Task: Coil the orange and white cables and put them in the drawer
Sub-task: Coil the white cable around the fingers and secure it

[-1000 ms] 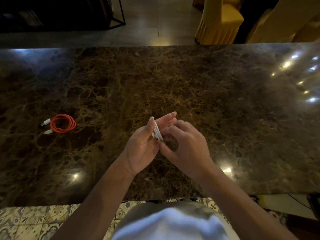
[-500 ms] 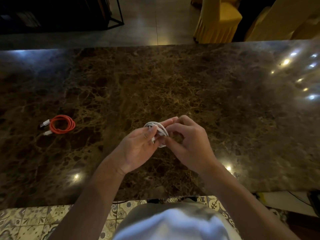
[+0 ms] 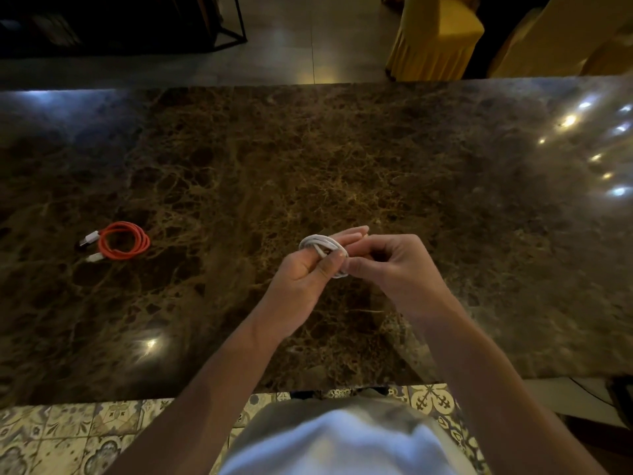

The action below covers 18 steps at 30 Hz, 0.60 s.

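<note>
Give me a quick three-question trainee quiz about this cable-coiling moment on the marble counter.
1. True or false: the orange cable lies coiled on the marble counter, untouched by either hand.
2. Which hand has the white cable looped around its fingers? A) left hand B) right hand C) neither
3. Fill in: a drawer is ____ in this view.

Key
1. True.
2. A; the right hand pinches the coil's side.
3. Not visible.
</note>
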### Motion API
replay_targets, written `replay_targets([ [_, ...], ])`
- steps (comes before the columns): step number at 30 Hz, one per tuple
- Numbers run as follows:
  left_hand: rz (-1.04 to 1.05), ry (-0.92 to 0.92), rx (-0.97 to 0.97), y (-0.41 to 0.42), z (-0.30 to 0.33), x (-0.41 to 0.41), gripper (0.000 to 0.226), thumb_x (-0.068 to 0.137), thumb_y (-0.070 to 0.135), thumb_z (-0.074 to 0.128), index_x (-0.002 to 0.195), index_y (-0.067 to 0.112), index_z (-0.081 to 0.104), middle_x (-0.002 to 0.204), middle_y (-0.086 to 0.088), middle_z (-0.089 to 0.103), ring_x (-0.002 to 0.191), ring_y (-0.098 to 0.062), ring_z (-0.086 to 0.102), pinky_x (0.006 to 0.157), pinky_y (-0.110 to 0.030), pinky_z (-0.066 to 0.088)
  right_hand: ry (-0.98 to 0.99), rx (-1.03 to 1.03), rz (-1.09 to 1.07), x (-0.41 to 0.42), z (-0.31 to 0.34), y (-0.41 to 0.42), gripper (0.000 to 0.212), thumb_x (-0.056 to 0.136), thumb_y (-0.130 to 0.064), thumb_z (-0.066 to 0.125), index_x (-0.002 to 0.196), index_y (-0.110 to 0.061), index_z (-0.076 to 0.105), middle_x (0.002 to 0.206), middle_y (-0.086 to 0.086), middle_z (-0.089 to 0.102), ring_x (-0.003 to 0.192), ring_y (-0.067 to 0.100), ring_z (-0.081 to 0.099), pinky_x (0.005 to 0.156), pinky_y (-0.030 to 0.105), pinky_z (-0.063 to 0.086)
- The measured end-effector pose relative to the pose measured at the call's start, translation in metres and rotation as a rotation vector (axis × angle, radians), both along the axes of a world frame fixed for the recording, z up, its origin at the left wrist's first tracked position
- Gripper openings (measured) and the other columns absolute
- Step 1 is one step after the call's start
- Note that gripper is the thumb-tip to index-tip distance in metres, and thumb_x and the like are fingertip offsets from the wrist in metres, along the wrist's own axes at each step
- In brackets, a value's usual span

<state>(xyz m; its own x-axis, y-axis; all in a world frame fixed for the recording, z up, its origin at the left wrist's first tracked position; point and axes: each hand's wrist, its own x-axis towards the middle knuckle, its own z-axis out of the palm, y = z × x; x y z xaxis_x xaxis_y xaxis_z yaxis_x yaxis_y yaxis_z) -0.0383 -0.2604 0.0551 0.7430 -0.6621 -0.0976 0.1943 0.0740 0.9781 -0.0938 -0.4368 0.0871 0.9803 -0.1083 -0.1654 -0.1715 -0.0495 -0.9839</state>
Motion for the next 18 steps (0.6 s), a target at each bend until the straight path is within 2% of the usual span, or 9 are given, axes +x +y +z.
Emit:
replay_targets([
  [2,-0.001,0.035,-0.026,0.004,0.000,-0.001,0.038,0.107,0.024,0.047,0.132,0.002,0.065,0.151,-0.010,0.058,0.146,-0.027,0.049,0.122,-0.053,0.035,0.053,-0.017,0.168,-0.002,0.008,-0.008,0.013,0.091,-0.021,0.074,0.098,-0.013,0.083,0.074,0.005,0.071,0.057,0.015,0.061,0.055,0.025,0.047],
  [4,-0.021,0.153,-0.100,0.007,0.005,0.000,0.035,0.106,0.021,0.047,0.126,0.006,0.071,0.147,-0.010,0.062,0.141,-0.027,0.054,0.117,-0.044,0.043,0.004,-0.071,0.135,-0.001,0.013,-0.015,0.018,0.096,-0.028,0.069,0.091,-0.017,0.082,0.071,0.002,0.071,0.050,0.012,0.053,0.047,0.024,0.040],
  [6,-0.041,0.249,-0.176,0.009,0.009,-0.002,0.032,0.104,0.017,0.047,0.113,0.004,0.075,0.143,-0.015,0.064,0.135,-0.033,0.059,0.112,-0.039,0.047,-0.097,-0.038,-0.157,0.007,0.011,-0.023,0.022,0.101,-0.022,0.067,0.087,-0.010,0.079,0.071,0.002,0.071,0.053,0.011,0.055,0.051,0.027,0.041],
  [7,-0.076,0.273,-0.211,0.010,0.010,-0.004,0.031,0.104,0.018,0.048,0.110,0.002,0.074,0.142,-0.019,0.064,0.134,-0.038,0.060,0.112,-0.040,0.047,-0.114,0.025,-0.249,0.013,0.008,-0.026,0.020,0.100,-0.022,0.066,0.090,-0.010,0.078,0.075,0.002,0.072,0.060,0.011,0.060,0.056,0.029,0.045],
  [8,-0.140,0.295,-0.251,0.010,0.011,-0.006,0.031,0.104,0.020,0.049,0.109,0.000,0.072,0.140,-0.022,0.064,0.133,-0.042,0.059,0.113,-0.042,0.046,-0.093,0.084,-0.235,0.019,0.007,-0.026,0.018,0.098,-0.024,0.065,0.098,-0.011,0.077,0.085,0.003,0.074,0.071,0.011,0.065,0.064,0.030,0.050],
  [10,-0.312,0.363,-0.367,0.010,0.014,-0.011,0.030,0.106,0.022,0.051,0.110,-0.003,0.069,0.136,-0.026,0.064,0.131,-0.046,0.059,0.114,-0.043,0.044,0.005,0.179,0.044,0.025,-0.001,-0.014,0.026,0.098,-0.029,0.060,0.110,-0.010,0.074,0.104,0.009,0.075,0.090,0.019,0.068,0.079,0.033,0.054],
  [12,-0.413,0.426,-0.469,0.010,0.016,-0.012,0.029,0.107,0.021,0.053,0.111,-0.004,0.067,0.133,-0.027,0.064,0.127,-0.046,0.060,0.114,-0.044,0.045,0.093,0.285,0.324,0.025,-0.010,0.003,0.036,0.100,-0.036,0.060,0.107,-0.002,0.068,0.100,0.027,0.064,0.088,0.038,0.057,0.076,0.040,0.049],
  [16,-0.429,0.479,-0.537,0.015,0.020,-0.012,0.030,0.107,0.022,0.054,0.113,-0.004,0.069,0.131,-0.027,0.065,0.125,-0.040,0.064,0.111,-0.039,0.048,0.142,0.504,0.412,0.020,-0.016,0.020,0.049,0.096,-0.053,0.064,0.089,-0.005,0.063,0.082,0.050,0.040,0.078,0.050,0.040,0.063,0.040,0.034],
  [18,-0.391,0.503,-0.515,0.018,0.017,-0.011,0.031,0.106,0.025,0.058,0.114,-0.002,0.072,0.130,-0.027,0.066,0.123,-0.039,0.065,0.110,-0.038,0.050,0.109,0.524,0.439,0.018,-0.015,0.019,0.047,0.094,-0.059,0.065,0.086,-0.012,0.066,0.077,0.043,0.042,0.072,0.043,0.040,0.062,0.038,0.037],
])
